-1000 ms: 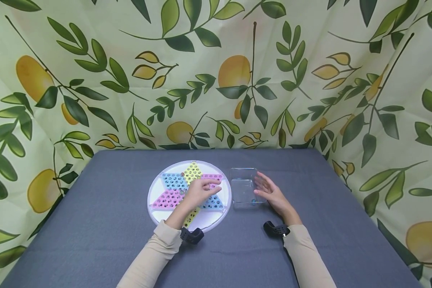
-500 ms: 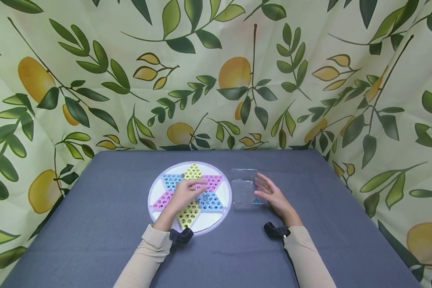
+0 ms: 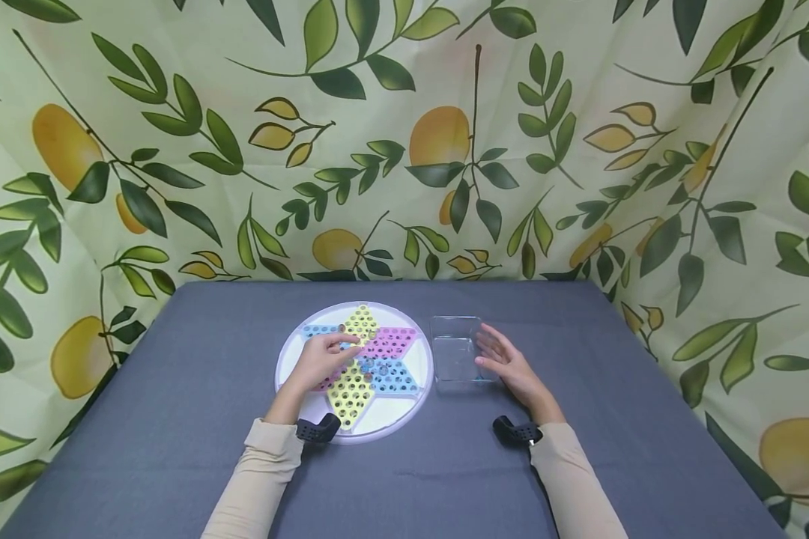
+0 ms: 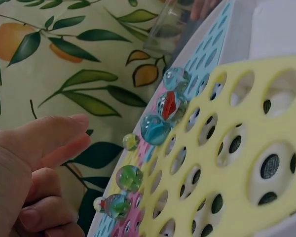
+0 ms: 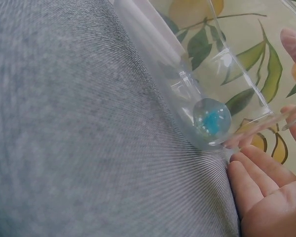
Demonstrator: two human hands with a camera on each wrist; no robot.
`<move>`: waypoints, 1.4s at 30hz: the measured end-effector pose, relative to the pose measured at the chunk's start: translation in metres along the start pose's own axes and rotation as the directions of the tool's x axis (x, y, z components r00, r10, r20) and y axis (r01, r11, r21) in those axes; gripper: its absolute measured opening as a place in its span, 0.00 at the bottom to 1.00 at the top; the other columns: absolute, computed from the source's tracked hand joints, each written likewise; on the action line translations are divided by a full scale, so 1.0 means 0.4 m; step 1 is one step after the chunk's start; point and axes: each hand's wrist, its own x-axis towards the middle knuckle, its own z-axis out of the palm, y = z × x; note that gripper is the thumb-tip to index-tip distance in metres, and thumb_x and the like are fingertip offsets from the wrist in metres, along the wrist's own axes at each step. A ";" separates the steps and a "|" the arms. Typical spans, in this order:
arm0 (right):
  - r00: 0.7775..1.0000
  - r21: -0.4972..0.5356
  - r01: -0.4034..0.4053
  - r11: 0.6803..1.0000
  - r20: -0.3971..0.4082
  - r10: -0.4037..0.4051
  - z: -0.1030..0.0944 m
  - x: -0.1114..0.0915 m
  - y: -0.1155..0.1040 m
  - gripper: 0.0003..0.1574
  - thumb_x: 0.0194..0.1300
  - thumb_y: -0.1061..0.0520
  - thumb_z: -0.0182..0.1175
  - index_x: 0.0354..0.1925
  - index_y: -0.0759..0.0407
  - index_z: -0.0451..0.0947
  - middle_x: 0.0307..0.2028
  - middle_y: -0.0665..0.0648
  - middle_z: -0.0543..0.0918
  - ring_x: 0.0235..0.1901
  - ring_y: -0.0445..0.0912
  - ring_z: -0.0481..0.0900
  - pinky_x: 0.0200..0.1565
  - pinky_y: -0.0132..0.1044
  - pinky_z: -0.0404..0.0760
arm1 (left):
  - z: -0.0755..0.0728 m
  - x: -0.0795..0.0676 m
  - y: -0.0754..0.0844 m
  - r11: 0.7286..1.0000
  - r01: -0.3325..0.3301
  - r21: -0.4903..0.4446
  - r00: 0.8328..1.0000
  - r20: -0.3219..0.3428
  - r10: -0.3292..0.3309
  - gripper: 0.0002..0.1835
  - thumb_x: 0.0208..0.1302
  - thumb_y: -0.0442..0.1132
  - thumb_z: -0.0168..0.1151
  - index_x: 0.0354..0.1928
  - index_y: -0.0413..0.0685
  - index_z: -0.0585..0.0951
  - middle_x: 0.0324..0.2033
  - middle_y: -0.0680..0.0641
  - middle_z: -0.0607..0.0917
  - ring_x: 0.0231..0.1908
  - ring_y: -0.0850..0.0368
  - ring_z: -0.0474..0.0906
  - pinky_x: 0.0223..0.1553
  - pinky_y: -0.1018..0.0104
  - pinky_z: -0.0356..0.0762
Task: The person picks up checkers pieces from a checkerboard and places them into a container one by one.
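A round white Chinese checkers board (image 3: pixel 384 423) bears a star of yellow, blue and pink perforated parts. My left hand (image 3: pixel 320 359) hovers over its left half, forefinger stretched out and the other fingers loosely bent; I see nothing held. In the left wrist view, a red-and-clear glass marble (image 4: pixel 171 106), a blue marble (image 4: pixel 155 129) and a green marble (image 4: pixel 129 178) sit in holes beyond the fingers, with several others. My right hand (image 3: pixel 515 370) rests against the right wall of a clear square box (image 3: pixel 454 374), its fingers fairly straight. Inside lies a blue-flecked marble (image 5: pixel 212 118).
The board and box stand side by side on a dark grey tablecloth (image 3: pixel 175 419). A leaf-and-fruit patterned curtain (image 3: pixel 377 187) rises behind the table and along its sides. Each wrist carries a black strap, the left strap (image 3: pixel 319 429) hanging near the board's front edge.
My left hand has slid leftward across the board, uncovering its middle and the yellow front point. The right hand stays beside the box.
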 end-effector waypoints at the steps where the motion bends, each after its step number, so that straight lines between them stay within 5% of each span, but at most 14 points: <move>1: 1.000 -0.003 0.001 1.000 0.000 -0.001 -0.001 0.000 0.000 0.49 0.65 0.63 0.58 0.75 0.60 0.43 0.74 0.72 0.51 0.74 0.63 0.49 0.54 0.14 0.68 | -0.002 0.001 -0.003 1.000 -0.007 0.017 1.000 -0.003 0.007 0.18 0.62 0.43 0.64 0.52 0.43 0.82 0.09 0.59 0.56 0.13 0.66 0.52 0.16 0.76 0.55; 22: 1.000 -0.016 0.001 1.000 0.002 0.000 -0.001 0.001 -0.002 0.49 0.65 0.62 0.59 0.75 0.59 0.44 0.74 0.71 0.51 0.75 0.63 0.49 0.54 0.13 0.68 | -0.069 -0.006 -0.058 0.986 0.008 0.169 0.998 0.059 -0.018 0.19 0.57 0.43 0.69 0.48 0.42 0.84 0.12 0.57 0.62 0.16 0.65 0.57 0.23 0.74 0.60; 42: 1.000 -0.056 -0.012 0.998 -0.001 0.012 0.004 -0.004 -0.008 0.48 0.66 0.61 0.58 0.76 0.57 0.44 0.74 0.70 0.52 0.75 0.63 0.49 0.55 0.14 0.67 | -0.067 -0.011 -0.066 0.973 0.058 0.224 0.997 0.043 -0.069 0.16 0.54 0.42 0.71 0.45 0.44 0.86 0.15 0.58 0.68 0.20 0.64 0.62 0.24 0.74 0.60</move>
